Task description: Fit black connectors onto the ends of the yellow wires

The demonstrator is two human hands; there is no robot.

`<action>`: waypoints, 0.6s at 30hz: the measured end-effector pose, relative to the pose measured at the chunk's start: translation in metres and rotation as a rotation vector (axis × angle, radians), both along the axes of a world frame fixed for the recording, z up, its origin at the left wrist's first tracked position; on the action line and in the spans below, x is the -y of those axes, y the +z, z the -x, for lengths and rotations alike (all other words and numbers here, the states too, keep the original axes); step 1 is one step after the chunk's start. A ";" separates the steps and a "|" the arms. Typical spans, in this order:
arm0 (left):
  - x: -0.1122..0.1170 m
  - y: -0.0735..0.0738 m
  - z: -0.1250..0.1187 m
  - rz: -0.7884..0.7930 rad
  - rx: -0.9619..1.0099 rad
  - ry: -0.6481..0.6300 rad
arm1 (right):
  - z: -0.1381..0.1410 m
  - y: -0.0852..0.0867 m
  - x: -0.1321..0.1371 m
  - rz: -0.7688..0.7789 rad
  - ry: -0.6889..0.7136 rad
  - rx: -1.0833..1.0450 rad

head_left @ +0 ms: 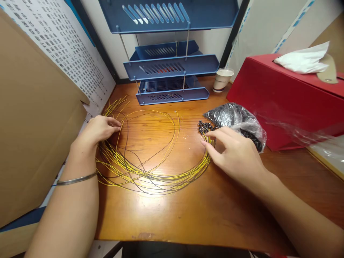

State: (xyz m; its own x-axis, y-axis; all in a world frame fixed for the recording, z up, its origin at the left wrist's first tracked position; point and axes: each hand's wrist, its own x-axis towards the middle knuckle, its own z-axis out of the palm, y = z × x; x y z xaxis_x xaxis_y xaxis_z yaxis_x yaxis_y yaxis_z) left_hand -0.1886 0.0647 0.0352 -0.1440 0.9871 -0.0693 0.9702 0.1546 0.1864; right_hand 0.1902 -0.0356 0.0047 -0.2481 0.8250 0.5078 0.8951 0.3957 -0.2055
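A large loop of thin yellow and black wires lies curved across the wooden table. My left hand is at the left end of the loop, its fingertips pinched on a single yellow wire. At the other end of the bundle, the wires finish in a cluster of small black connectors. Over the wires just below those connectors hovers my right hand, thumb and index finger apart; whether it touches them I cannot tell. One yellow wire arcs separately through the middle and has a small pale tip.
A clear plastic bag of small black parts lies beside the connectors. Behind stand a blue tiered tray rack and a paper cup. A red tissue box is at right, brown cardboard at left.
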 end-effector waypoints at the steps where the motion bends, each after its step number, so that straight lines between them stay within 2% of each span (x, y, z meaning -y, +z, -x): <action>1: -0.002 -0.001 0.001 0.012 0.010 0.012 | 0.000 0.000 0.000 -0.005 0.006 -0.007; 5: -0.002 0.003 0.001 0.040 -0.020 0.046 | -0.001 0.000 0.001 -0.037 0.067 -0.049; 7: 0.004 0.011 -0.003 -0.024 -0.061 0.081 | -0.001 0.000 0.001 -0.077 0.129 -0.087; 9: 0.014 0.022 -0.011 -0.198 -0.058 0.110 | 0.001 0.000 0.002 -0.119 0.215 -0.140; 11: 0.026 0.036 -0.024 -0.442 0.066 0.113 | 0.005 0.001 0.003 -0.142 0.299 -0.200; 14: 0.045 0.055 -0.052 -0.643 0.419 -0.049 | 0.014 0.000 0.006 -0.117 0.378 -0.308; 17: 0.062 0.068 -0.090 -0.702 0.684 -0.288 | 0.022 -0.001 0.010 0.026 0.389 -0.474; 18: 0.067 0.070 -0.103 -0.674 0.768 -0.384 | 0.024 -0.002 0.012 0.092 0.389 -0.546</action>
